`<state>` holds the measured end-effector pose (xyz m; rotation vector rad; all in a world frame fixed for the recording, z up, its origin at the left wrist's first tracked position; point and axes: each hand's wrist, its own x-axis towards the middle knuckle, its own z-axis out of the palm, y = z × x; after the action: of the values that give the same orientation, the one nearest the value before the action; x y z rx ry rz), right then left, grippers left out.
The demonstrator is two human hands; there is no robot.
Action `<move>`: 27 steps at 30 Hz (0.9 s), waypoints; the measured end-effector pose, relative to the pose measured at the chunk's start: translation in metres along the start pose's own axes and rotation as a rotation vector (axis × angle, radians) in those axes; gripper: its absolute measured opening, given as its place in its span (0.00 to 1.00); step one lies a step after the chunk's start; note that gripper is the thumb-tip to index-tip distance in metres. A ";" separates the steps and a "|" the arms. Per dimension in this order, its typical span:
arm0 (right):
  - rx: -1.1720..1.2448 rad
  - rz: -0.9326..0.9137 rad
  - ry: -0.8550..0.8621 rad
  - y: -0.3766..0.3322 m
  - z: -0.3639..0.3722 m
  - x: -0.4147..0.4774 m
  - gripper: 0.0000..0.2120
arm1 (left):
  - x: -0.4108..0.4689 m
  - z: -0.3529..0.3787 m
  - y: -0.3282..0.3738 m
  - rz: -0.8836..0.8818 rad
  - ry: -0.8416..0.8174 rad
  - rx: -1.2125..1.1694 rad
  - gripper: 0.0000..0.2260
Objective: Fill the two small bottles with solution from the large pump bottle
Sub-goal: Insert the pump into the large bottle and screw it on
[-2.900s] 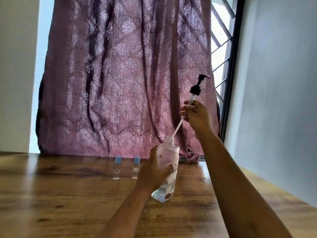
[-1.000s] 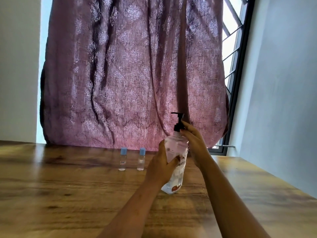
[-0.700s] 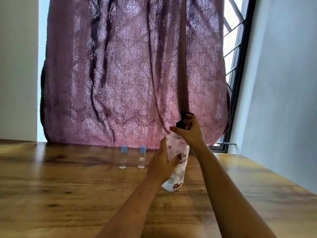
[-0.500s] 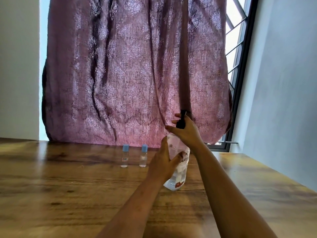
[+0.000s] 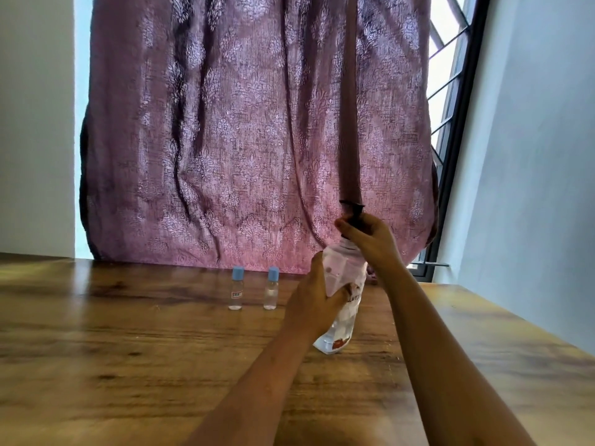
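Wooden table (image 5: 128,365), purple curtain (image 5: 241,140); both hands' fingers (image 5: 346,228) gripping pump bottle (image 5: 341,317).

Wooden table (image 5: 128,365) carries two small bottles (image 5: 253,288) and pump bottle (image 5: 341,304).

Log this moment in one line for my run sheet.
left hand: holds pump bottle | right hand: on pump head | small bottles: capped

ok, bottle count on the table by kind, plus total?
Small bottles with blue caps: 2, left one and right one, standing side by side, both capped.
Large pump bottle: 1, tilted, gripped by the left hand, with the right hand at its black pump head.
Total: 3 bottles.
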<state>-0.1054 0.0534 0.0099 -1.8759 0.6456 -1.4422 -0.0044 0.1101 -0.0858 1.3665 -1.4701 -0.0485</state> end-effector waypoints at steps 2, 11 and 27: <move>0.037 0.005 -0.086 0.003 0.006 0.000 0.08 | 0.000 -0.002 -0.003 -0.027 0.012 -0.033 0.36; -0.488 -0.052 0.108 0.001 0.005 0.009 0.27 | 0.000 -0.001 0.000 -0.034 -0.002 -0.021 0.35; -0.133 0.072 -0.050 0.004 -0.008 0.006 0.14 | 0.000 -0.001 -0.002 -0.029 -0.012 -0.121 0.31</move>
<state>-0.1116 0.0447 0.0113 -1.9630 0.7933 -1.3310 -0.0020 0.1101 -0.0869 1.2906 -1.4340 -0.1618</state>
